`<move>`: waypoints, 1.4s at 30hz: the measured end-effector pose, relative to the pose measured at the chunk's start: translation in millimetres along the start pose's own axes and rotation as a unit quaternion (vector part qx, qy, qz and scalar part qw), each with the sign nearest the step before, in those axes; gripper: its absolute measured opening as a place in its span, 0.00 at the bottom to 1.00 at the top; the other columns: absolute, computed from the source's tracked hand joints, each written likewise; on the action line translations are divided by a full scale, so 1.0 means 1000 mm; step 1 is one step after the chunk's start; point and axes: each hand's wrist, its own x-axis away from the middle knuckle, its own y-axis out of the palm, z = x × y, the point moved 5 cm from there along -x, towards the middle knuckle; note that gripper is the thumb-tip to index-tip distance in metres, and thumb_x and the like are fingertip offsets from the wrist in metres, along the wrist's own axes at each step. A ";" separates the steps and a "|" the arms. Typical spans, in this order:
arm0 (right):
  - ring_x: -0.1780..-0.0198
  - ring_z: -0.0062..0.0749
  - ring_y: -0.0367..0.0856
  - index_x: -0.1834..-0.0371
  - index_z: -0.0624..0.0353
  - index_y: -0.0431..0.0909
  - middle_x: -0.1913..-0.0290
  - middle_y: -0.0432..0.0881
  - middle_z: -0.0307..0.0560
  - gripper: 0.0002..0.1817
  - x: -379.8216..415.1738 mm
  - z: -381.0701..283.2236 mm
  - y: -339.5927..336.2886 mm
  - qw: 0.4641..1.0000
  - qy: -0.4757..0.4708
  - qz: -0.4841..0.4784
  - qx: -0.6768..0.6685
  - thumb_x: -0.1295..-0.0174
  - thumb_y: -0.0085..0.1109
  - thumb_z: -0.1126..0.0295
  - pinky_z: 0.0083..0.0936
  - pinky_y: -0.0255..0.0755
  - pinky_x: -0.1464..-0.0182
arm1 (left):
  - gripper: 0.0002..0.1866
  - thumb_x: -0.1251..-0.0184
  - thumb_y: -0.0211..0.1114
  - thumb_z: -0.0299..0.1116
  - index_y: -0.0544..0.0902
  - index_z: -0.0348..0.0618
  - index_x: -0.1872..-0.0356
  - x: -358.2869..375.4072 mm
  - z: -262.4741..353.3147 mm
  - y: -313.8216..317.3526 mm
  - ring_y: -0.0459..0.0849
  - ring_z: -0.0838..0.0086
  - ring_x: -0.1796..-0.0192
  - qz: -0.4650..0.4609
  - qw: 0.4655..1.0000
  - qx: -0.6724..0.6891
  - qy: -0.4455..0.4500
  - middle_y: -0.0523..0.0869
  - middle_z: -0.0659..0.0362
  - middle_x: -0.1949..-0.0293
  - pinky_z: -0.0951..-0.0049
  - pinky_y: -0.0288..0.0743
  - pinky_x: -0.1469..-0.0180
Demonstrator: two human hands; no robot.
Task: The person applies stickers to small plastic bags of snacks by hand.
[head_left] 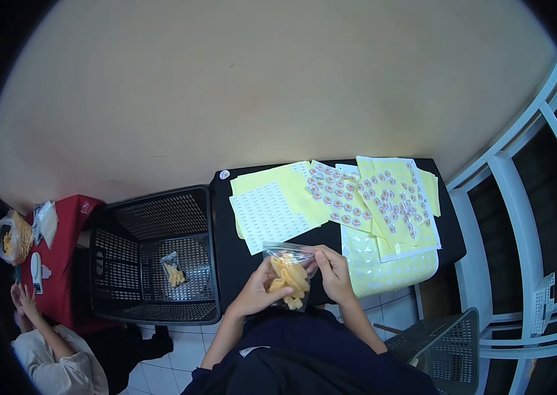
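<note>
Between my two hands is a clear plastic bag (291,280) of pale yellow snack pieces, held above the front edge of the black-covered table. My left hand (256,288) is wrapped round the bag's left side, with the thumb across its front. At the bag's upper right corner, the fingers of my right hand (335,271) are closed on the plastic. Just beyond the bag lies a sheet of small printed labels (268,214). Yellow sheets with round stickers (393,204) overlap on the right part of the table.
Left of the table stands a black crate (150,313) with one small snack bag (173,271) inside. Further left, a person (61,359) sits by a red-covered table (61,276) bearing a large snack bag (14,238) and a white device (36,272). Another basket (446,355) stands lower right.
</note>
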 end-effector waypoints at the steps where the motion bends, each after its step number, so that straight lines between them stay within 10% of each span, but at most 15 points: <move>1: 0.67 0.21 0.76 0.54 0.67 0.72 0.64 0.77 0.47 0.16 -0.005 0.007 0.001 0.999 -0.006 -0.031 -0.038 0.35 0.39 0.67 0.17 0.70 0.66 | 0.33 0.45 0.59 0.22 0.53 0.37 0.40 -0.001 -0.003 -0.003 0.69 0.69 0.44 0.028 0.999 -0.008 -0.017 0.68 0.52 0.47 0.70 0.64 0.44; 6: 0.56 0.28 0.74 0.52 0.66 0.70 0.57 0.75 0.48 0.16 -0.042 0.055 -0.020 0.996 0.011 0.073 0.048 0.39 0.46 0.68 0.19 0.70 0.58 | 0.25 0.40 0.55 0.32 0.58 0.38 0.43 -0.014 -0.036 -0.051 0.75 0.69 0.51 0.187 0.967 0.174 -0.009 0.73 0.52 0.52 0.69 0.70 0.49; 9: 0.51 0.41 0.73 0.52 0.67 0.68 0.52 0.72 0.55 0.21 -0.062 0.071 -0.026 0.939 -0.062 0.120 0.317 0.50 0.58 0.72 0.29 0.68 0.53 | 0.25 0.36 0.45 0.44 0.60 0.37 0.44 -0.038 -0.033 -0.070 0.77 0.67 0.56 0.132 0.925 0.355 0.029 0.73 0.51 0.53 0.70 0.76 0.59; 16: 0.42 0.46 0.65 0.49 0.67 0.65 0.46 0.68 0.57 0.23 -0.087 0.091 -0.009 0.884 -0.091 0.132 0.439 0.49 0.56 0.71 0.34 0.61 0.43 | 0.24 0.36 0.44 0.43 0.61 0.36 0.45 -0.072 -0.069 -0.097 0.77 0.65 0.58 0.144 0.912 0.385 0.000 0.74 0.48 0.56 0.71 0.76 0.61; 42: 0.50 0.44 0.74 0.70 0.63 0.75 0.58 0.77 0.55 0.05 -0.097 0.102 -0.028 0.936 -0.060 0.172 0.300 0.51 0.57 0.76 0.30 0.67 0.50 | 0.24 0.34 0.43 0.41 0.57 0.38 0.41 -0.076 -0.074 -0.086 0.72 0.66 0.48 0.252 0.927 0.277 -0.029 0.69 0.50 0.47 0.68 0.68 0.47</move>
